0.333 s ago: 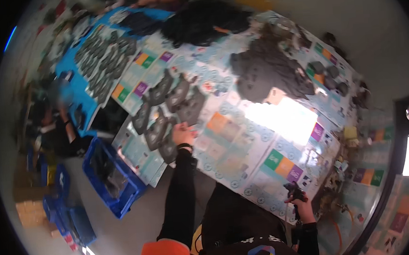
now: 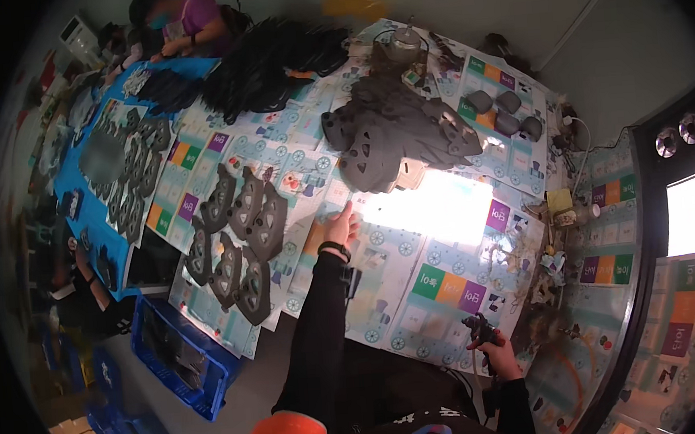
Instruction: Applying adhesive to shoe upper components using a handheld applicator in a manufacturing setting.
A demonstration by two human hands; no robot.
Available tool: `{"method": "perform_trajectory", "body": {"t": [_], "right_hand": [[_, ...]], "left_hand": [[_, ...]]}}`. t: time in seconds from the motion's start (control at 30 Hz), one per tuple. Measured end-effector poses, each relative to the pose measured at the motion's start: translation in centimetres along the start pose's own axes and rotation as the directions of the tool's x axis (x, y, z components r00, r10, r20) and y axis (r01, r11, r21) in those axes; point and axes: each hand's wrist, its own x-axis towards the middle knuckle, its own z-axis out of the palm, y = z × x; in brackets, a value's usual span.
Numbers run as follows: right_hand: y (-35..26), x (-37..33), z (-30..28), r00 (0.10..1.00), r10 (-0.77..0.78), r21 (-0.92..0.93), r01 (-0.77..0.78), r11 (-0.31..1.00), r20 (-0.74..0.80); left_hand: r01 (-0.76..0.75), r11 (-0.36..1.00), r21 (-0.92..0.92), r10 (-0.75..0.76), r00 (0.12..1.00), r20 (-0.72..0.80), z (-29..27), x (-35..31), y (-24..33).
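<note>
Over the paper-covered table [image 2: 387, 327], my left hand [image 2: 340, 227] reaches forward with fingers stretched out, holding nothing. It lies between a group of grey plate-like parts with cut-outs [image 2: 263, 223] on its left and a heap of dark grey moulded parts [image 2: 390, 133] farther off on its right. A pale piece [image 2: 403, 173] sits at the near side of that heap, beside a bright patch of light. My right hand [image 2: 500, 355], near the table's front edge, is wrapped round a black spray gun [image 2: 478, 330], which points forward and left.
A blue crate [image 2: 181, 353] stands left of the table. More grey parts lie on a blue surface [image 2: 71, 176] at the far left. A black pile [image 2: 264, 65] and small dark pads [image 2: 505, 113] lie toward the back. Other people, one in a purple shirt [image 2: 200, 13], are at the left and back.
My left hand has moved rightward and forward, away from the grey plate-like parts. The view has swung right. My right hand still grips the spray gun.
</note>
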Motion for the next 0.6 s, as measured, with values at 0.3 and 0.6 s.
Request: {"method": "perform_trajectory", "body": {"t": [0.3, 0.6], "right_hand": [[1.3, -1.7, -2.1, 1.000, 0.009, 0.083, -0.006, 0.997, -0.025], [0.3, -2.0, -2.6, 0.993, -0.002, -0.014, 0.003, 1.000, 0.116]], "left_hand": [[-0.094, 0.988, -0.124, 0.056, 0.958, -0.280, 5.8, 3.0, 0.9], [0.064, 0.986, 0.156, -0.114, 0.934, 0.338, 0.2, -22.0, -14.3]]}}
